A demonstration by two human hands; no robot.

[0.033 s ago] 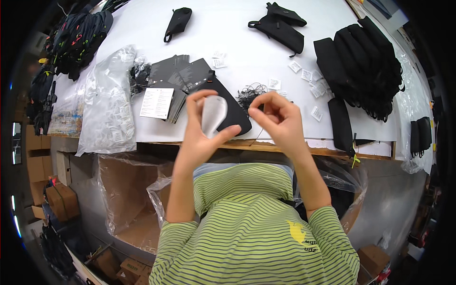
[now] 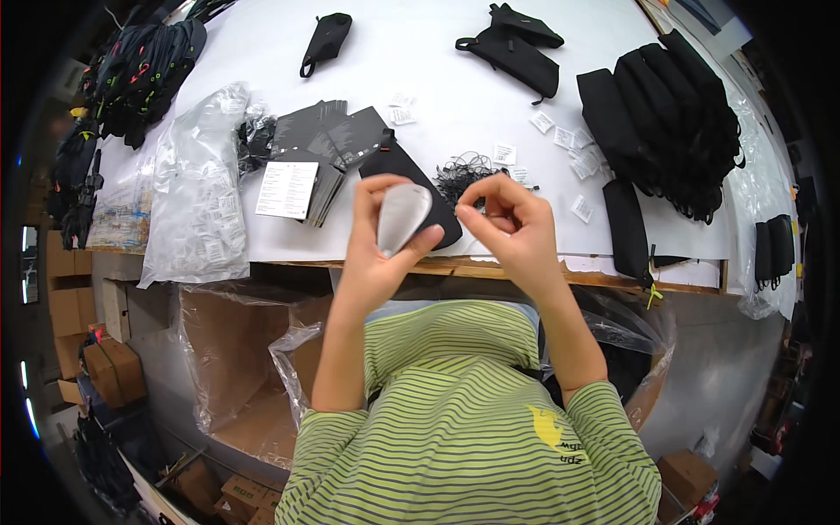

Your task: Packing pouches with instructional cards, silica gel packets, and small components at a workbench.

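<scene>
My left hand [image 2: 378,241] is closed round a curved white card [image 2: 403,217], bent between fingers and thumb. My right hand [image 2: 512,223] is beside it, thumb and forefinger pinched together; whatever is between them is too fine to make out. Behind the hands lies a flat black pouch [image 2: 442,210], partly covered by the left hand and card. A tangle of thin black cords [image 2: 462,173] rests just beyond the right fingertips. To the left of my hands are fanned dark cards [image 2: 306,131] and a stack topped by a white printed card [image 2: 287,189].
Small white labels [image 2: 581,207] lie scattered at right, near a pile of black pouches [image 2: 656,114]. A clear bag of labels [image 2: 197,192] sits at left. More black pouches [image 2: 512,61] lie farther back. Below the table edge stands a plastic-lined carton [image 2: 236,376].
My left hand has shifted slightly to the right with the white card, which now tilts more toward my right hand. The right hand has barely moved.
</scene>
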